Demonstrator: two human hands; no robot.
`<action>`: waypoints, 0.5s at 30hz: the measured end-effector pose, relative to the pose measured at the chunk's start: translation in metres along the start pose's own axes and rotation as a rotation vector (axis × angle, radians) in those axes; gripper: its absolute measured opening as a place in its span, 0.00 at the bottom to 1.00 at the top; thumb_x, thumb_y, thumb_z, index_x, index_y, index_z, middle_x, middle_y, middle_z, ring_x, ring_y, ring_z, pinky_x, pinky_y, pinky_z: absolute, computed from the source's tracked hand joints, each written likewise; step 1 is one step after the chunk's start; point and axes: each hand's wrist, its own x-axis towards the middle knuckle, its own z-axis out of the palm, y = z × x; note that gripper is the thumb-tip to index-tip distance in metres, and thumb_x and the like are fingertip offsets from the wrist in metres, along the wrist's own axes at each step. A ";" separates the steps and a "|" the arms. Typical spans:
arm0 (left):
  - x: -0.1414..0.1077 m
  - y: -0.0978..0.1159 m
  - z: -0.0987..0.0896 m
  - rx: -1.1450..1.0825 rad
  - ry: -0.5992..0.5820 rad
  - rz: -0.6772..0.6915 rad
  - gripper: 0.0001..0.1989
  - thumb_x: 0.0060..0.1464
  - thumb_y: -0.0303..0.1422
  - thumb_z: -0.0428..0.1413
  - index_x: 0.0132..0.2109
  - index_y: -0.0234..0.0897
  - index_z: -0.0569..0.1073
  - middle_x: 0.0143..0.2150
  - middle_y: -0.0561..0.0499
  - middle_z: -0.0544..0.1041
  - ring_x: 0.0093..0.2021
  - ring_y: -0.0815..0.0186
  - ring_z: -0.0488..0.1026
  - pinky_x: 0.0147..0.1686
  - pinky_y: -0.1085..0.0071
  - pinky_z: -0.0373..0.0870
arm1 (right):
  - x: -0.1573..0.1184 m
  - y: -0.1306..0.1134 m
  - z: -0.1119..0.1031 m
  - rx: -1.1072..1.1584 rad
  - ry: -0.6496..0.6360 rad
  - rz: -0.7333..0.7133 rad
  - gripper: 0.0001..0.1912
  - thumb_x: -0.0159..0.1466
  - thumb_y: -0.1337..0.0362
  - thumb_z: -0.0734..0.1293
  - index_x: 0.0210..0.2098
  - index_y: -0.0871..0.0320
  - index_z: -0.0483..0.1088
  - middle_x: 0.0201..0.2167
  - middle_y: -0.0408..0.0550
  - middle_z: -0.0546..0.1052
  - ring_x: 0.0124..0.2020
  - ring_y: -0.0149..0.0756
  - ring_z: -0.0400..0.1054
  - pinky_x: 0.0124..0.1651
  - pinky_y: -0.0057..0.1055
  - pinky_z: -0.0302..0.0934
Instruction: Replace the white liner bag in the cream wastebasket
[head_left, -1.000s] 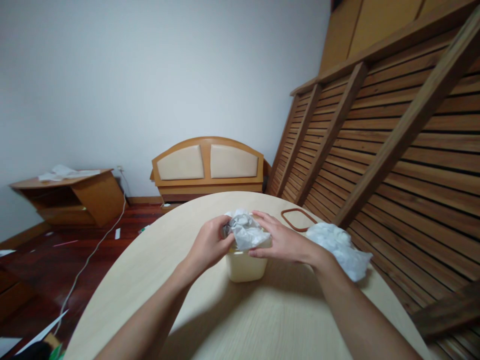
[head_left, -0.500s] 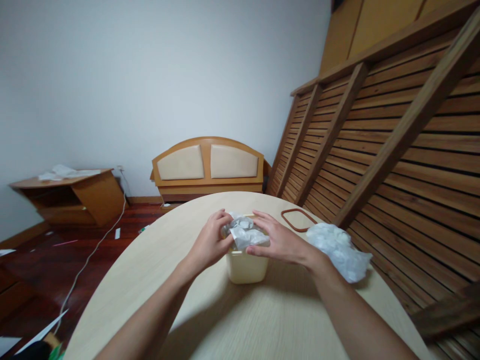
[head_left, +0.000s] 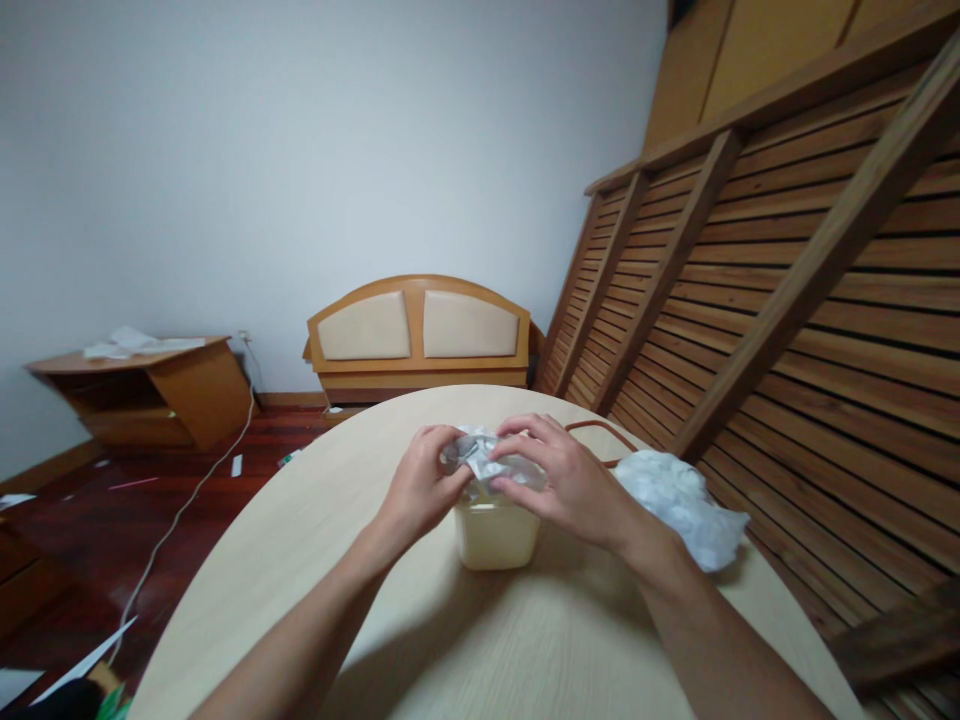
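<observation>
A cream-coloured plastic bin (head_left: 496,540) stands upright on the round wooden table (head_left: 360,470). Crumpled, partly clear plastic bag (head_left: 480,452) material bunches up at its mouth. On the bin's left side, my left hand (head_left: 427,475) pinches the bag between thumb and fingers. My right hand (head_left: 559,470) is at the opposite side with curved fingers, its thumb and fingertips closed on the same plastic. The bin's back rim is largely hidden by the hands and bag.
Right of the bin lie a brown rounded frame (head_left: 604,428), partly behind my right hand, and a crumpled white plastic bag (head_left: 679,505). Slatted wooden panels (head_left: 750,330) lean along the table's right side. A white cable (head_left: 196,490) crosses the floor at left.
My right hand has moved up and inward over the bin, closing its fingers on the plastic. The plastic is bunched more tightly. My left hand stays nearly in place.
</observation>
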 end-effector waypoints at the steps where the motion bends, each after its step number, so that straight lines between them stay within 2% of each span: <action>1: 0.001 0.001 -0.001 -0.034 -0.007 -0.015 0.07 0.50 0.29 0.58 0.39 0.37 0.76 0.39 0.47 0.79 0.43 0.58 0.72 0.44 0.64 0.67 | 0.000 0.002 -0.001 -0.019 0.013 0.006 0.06 0.66 0.63 0.68 0.43 0.51 0.74 0.49 0.50 0.74 0.54 0.44 0.68 0.58 0.42 0.63; 3: 0.002 0.005 -0.004 -0.129 -0.047 -0.065 0.08 0.53 0.34 0.58 0.40 0.36 0.76 0.39 0.47 0.79 0.41 0.59 0.73 0.42 0.65 0.68 | -0.001 0.008 -0.005 -0.044 0.040 0.030 0.03 0.67 0.65 0.67 0.39 0.52 0.74 0.49 0.50 0.74 0.53 0.43 0.68 0.57 0.43 0.63; 7: 0.003 0.010 -0.011 -0.358 -0.119 -0.152 0.14 0.54 0.41 0.60 0.41 0.33 0.75 0.38 0.46 0.79 0.39 0.61 0.74 0.41 0.67 0.69 | -0.002 0.017 -0.016 -0.018 0.045 0.051 0.04 0.68 0.63 0.67 0.37 0.54 0.74 0.46 0.50 0.76 0.50 0.41 0.70 0.55 0.40 0.63; 11: 0.003 0.010 -0.012 -0.458 -0.118 -0.151 0.18 0.51 0.44 0.64 0.41 0.33 0.76 0.40 0.46 0.79 0.41 0.61 0.74 0.43 0.68 0.68 | -0.003 0.020 -0.024 0.002 0.027 0.098 0.04 0.69 0.64 0.65 0.38 0.54 0.73 0.40 0.48 0.77 0.46 0.39 0.71 0.51 0.36 0.64; 15: 0.005 0.008 -0.010 -0.575 -0.066 -0.255 0.23 0.47 0.50 0.66 0.38 0.34 0.75 0.34 0.48 0.78 0.34 0.64 0.73 0.33 0.72 0.67 | -0.008 0.028 -0.034 -0.054 -0.057 0.178 0.03 0.64 0.67 0.66 0.33 0.54 0.72 0.39 0.46 0.78 0.43 0.39 0.71 0.48 0.36 0.64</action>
